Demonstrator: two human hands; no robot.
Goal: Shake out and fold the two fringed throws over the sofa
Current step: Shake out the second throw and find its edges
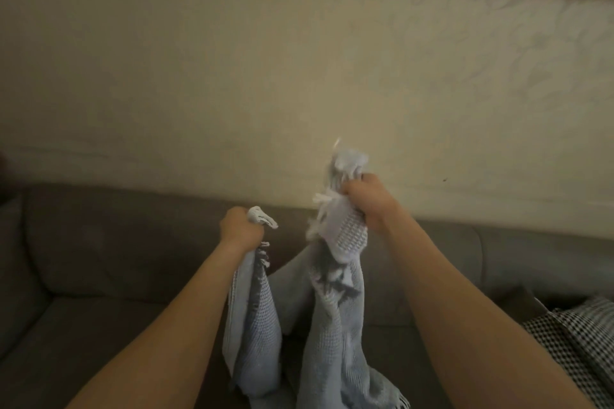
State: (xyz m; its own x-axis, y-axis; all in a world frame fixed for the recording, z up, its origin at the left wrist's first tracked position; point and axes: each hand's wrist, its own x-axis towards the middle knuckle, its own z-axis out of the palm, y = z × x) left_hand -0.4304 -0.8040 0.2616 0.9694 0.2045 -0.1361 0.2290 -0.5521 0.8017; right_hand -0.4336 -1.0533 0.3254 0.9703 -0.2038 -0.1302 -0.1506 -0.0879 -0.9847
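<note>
Item one: pale blue-grey fringed throw (pixel 335 325), being held up in front of the person, above the seat of the grey-brown sofa (pixel 99 242); the step in hand is judged to be the shake-out. The left hand (pixel 241 226) is gripping a small bunch of the fringed edge in a closed fist. The right hand (pixel 368 206), sitting a little higher, is clenching a thicker wad of that edge, with tassels sprouting above the knuckles. Handling note: the fists are sitting near each other, so the cloth is hanging as two twisted ropes rather than a sheet. A good shake is probably calling for both hands to be working outward along the edge to its corners and drawing apart until the top is lying taut. They would then be snapping downward, well clear of the backrest. The right-hand wad is likely needing thinning to a single layer first, or the later fold will be trapping creases; tassels may be snagging between fingers. Description: waffle weave, soft and limp, with whitish fringe along the gripped edge. Two lengths are hanging between the forearms and running out of the bottom of view. Item two: black-and-white checked throw (pixel 571 342), lying crumpled on the sofa at the right, not yet taken up; whether it is carrying fringe cannot be told.
</note>
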